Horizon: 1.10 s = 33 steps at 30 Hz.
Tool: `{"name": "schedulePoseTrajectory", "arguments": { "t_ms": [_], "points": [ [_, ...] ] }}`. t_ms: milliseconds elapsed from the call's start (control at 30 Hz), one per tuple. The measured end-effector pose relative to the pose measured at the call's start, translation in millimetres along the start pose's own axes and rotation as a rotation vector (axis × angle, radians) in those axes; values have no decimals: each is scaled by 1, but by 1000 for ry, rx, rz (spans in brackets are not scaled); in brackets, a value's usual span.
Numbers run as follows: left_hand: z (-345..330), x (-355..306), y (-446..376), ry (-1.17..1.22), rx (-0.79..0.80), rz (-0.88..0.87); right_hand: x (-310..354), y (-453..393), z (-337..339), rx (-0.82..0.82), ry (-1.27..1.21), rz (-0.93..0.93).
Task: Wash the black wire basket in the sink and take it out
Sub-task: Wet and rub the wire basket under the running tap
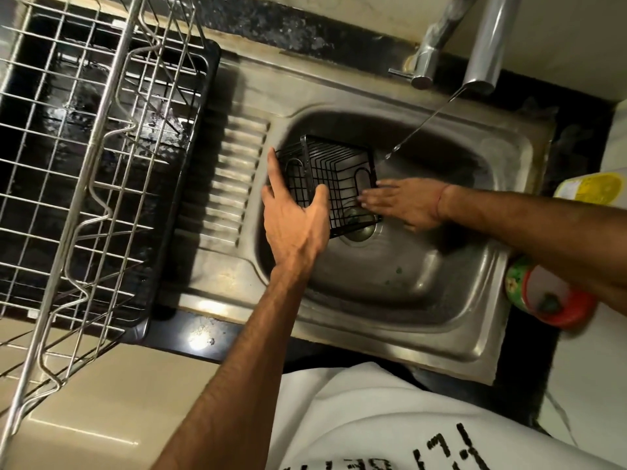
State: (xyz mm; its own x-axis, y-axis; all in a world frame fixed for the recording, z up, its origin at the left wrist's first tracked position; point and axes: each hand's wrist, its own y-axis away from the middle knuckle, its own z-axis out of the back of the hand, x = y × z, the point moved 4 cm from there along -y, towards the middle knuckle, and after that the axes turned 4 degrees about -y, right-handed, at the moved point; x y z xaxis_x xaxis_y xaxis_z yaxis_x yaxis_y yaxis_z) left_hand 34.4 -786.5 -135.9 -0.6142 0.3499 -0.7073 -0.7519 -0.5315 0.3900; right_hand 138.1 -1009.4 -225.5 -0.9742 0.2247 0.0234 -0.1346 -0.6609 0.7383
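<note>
Basket: the black wire basket (330,183) lies tipped on its side in the sink (407,293), at the bowl's left side, its lower corner over the drain (358,228).
Left grip: the left hand (295,212) is curled round the basket's near-left rim, thumb hooked over the wires and index finger stretched up along the left wall; this grip steadies the basket.
Right grip: the right hand (403,203) is open, fingers straight and flat against the basket's right wall, apparently rubbing it.
Water: a thin stream (420,127) runs from the tap (483,45) at the sink's far-right corner and lands just to the right of the basket, not on it.
Step in hand: judged to be the washing, with lifting out not yet begun.
Doing it well: the person would likely do best to shift the basket to the right under the stream, turn it with the holding hand so each wall gets rinsed, and run the flat fingers along the wires rather than across them.
Risk: wet wire may slip, so a firm hold is wise before lifting.
Surroundings: a metal dish rack (88,157) stands on the table left of the sink; a yellow bottle (592,188) and a red-rimmed container (546,300) sit at the right edge.
Writing: black letters on the person's white shirt (390,422) are cut off and upside down, unreadable; the labels on the bottle and container are too blurred to read.
</note>
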Motion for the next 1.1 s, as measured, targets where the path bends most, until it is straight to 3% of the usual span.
{"name": "schedulePoseTrajectory", "arguments": {
  "t_ms": [100, 300, 467, 700, 900, 1000, 1100],
  "points": [
    [-2, -1, 0, 20, -6, 19, -19, 9, 11, -71, 7, -182],
    [-6, -8, -5, -20, 18, -9, 9, 8, -10, 44, -45, 25],
    [-9, -10, -12, -62, 46, -24, 0, -8, -9, -44, 37, -124],
    [-8, -15, -21, -126, 91, -109, -15, -20, 7, -77, -137, -288],
    [-9, -10, -24, -124, 94, -119, 18, -33, -13, -31, -211, -59],
    [-9, -4, -28, -108, 96, -111, -7, -28, -10, -128, -218, -185],
    [-10, -4, -28, -83, 106, -99, -16, -26, -10, -105, -173, -312]
  ]
}}
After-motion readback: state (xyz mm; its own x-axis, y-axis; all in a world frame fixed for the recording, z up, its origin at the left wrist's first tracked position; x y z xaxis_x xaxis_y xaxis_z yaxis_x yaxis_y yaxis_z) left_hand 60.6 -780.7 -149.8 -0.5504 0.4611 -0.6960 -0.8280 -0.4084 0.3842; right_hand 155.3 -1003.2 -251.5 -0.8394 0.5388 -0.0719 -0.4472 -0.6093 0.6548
